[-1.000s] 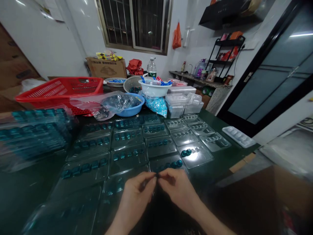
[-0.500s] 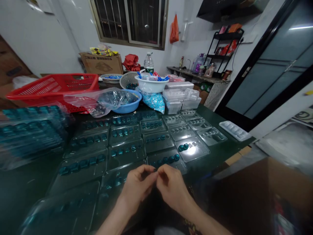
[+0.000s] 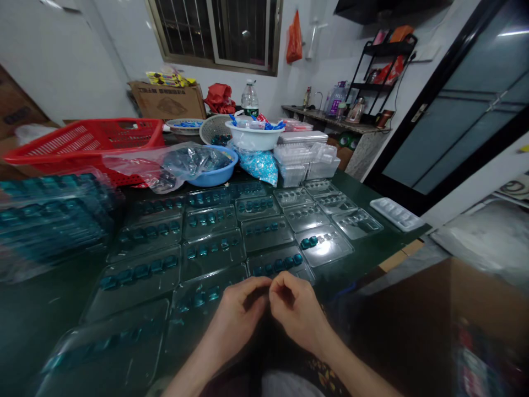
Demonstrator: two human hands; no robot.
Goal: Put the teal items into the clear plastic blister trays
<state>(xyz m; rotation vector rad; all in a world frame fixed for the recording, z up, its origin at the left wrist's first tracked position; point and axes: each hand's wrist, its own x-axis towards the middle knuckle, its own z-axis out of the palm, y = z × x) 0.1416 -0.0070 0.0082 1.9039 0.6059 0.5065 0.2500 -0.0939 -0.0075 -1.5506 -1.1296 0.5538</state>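
My left hand (image 3: 238, 310) and my right hand (image 3: 296, 309) meet fingertip to fingertip over the table's near edge. Both are closed in a pinch, with thumbs against curled fingers; whatever lies between them is hidden or too small to make out. Just beyond them is a clear plastic tray (image 3: 264, 255) with a row of teal glossy pieces (image 3: 289, 261). Right of it, another clear tray (image 3: 341, 255) has two teal pieces (image 3: 309, 242) at its left and clear hollows beside them. Several more such trays lie in rows across the dark green table (image 3: 372, 251).
Filled trays stand in a stack (image 3: 53, 220) at the left. Behind are a red basket (image 3: 82, 146), a blue basin (image 3: 215, 175), a white basin (image 3: 254, 140) and stacked clear boxes (image 3: 295, 160). A white tray (image 3: 395, 214) lies at the right edge, a brown carton (image 3: 467, 298) nearer.
My fingertips have shifted slightly, with the left fingers reaching a little further over towards the right hand. The view has tipped slightly downward and things look otherwise unmoved.
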